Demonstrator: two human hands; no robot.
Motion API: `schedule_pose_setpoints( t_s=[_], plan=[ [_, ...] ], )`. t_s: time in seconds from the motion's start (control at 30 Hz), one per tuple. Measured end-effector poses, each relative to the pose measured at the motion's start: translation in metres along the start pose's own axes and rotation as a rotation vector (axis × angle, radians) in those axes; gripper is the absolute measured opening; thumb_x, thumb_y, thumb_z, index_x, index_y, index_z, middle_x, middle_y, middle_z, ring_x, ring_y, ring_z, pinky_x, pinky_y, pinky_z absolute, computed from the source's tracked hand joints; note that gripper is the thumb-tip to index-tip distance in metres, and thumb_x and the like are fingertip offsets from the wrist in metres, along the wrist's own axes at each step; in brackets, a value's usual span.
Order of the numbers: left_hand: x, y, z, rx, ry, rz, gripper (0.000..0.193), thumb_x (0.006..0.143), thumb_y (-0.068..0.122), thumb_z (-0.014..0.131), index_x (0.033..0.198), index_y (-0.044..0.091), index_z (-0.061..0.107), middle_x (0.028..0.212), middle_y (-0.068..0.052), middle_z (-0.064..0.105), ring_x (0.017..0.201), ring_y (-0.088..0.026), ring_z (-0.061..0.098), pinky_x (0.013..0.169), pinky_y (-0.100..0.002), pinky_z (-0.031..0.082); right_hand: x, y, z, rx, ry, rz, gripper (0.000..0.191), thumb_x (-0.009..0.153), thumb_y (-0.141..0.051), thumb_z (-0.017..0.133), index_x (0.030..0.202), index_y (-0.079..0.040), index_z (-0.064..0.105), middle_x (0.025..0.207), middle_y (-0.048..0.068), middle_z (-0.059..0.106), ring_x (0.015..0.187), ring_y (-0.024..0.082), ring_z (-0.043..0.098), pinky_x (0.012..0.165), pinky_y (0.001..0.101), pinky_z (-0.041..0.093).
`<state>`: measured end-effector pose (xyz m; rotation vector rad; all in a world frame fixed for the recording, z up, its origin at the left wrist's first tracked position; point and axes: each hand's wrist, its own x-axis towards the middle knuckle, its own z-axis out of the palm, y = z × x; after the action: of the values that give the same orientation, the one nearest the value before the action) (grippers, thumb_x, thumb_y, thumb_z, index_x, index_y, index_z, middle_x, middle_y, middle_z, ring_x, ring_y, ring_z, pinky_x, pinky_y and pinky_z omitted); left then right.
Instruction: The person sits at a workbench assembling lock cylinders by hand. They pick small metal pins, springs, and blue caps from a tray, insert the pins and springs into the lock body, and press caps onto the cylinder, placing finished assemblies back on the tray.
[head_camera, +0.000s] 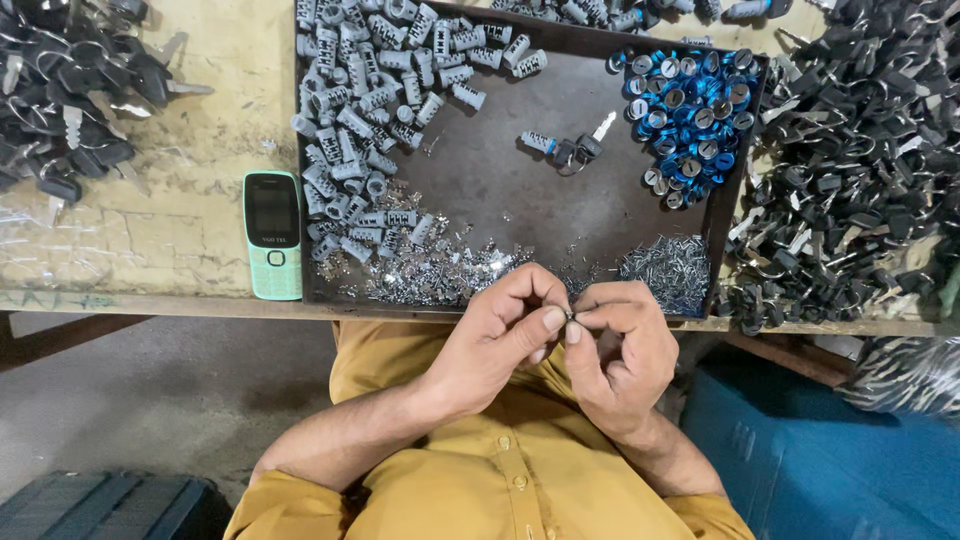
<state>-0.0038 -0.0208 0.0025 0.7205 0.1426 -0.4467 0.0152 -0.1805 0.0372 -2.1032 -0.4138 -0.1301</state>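
Metal, a tiny dark piece (569, 316), sits pinched between the thumbs and forefingers of both hands, just over the near rim of the dark rectangular metal tray (500, 190). The left hand (495, 345) and right hand (620, 350) meet fingertip to fingertip, each clamped on it. Small silver pins (665, 268) lie heaped just beyond the knuckles.

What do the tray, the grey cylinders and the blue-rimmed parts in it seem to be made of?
Tray: likely sheet metal, dark and dull, with thin upright walls. Grey cylinders: probably cast metal, matte silver-grey with ribbed sides. Blue-rimmed parts: seemingly metal with a glossy blue coating or anodised finish around silvery faces. The material of the tiny piece pinched between left hand and right hand cannot be told.
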Motion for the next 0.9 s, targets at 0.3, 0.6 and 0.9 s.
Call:
schedule_pose_setpoints(
  t_s=[0.3,0.6,0.9],
  plan=[
    [0.003,0.004,-0.010,0.331,-0.037,0.172,0.007,0.104,0.008,0.059,0.103,0.004,0.052,0.093,0.005,0.048,0.084,-0.003,0.041,0.071,-0.021,0.040,0.003,0.012,-0.009,0.107,-0.062,-0.038,0.019,0.083,0.006,0.078,0.098,-0.001,0.066,0.100,0.011,0.070,0.076,0.010,0.064,0.063,0.0207,0.049],
    [0.007,0.012,-0.016,0.318,-0.041,0.145,0.006,0.101,0.007,0.059,0.100,0.005,0.053,0.088,0.005,0.050,0.079,-0.003,0.042,0.068,-0.021,0.040,0.016,0.017,-0.006,0.419,-0.148,0.278,0.023,0.083,0.010,0.076,0.101,0.001,0.065,0.104,0.011,0.067,0.090,0.013,0.063,0.077,0.0247,0.052],
    [-0.012,0.031,-0.035,0.256,0.111,0.233,0.005,0.102,0.006,0.058,0.099,0.006,0.054,0.089,0.006,0.047,0.078,-0.003,0.039,0.067,-0.021,0.035,0.164,0.025,0.014,-0.557,-0.397,-0.383,0.040,0.090,-0.015,0.084,0.123,-0.003,0.066,0.106,0.014,0.064,0.095,0.031,0.063,0.081,0.0396,0.051]
  ],
)
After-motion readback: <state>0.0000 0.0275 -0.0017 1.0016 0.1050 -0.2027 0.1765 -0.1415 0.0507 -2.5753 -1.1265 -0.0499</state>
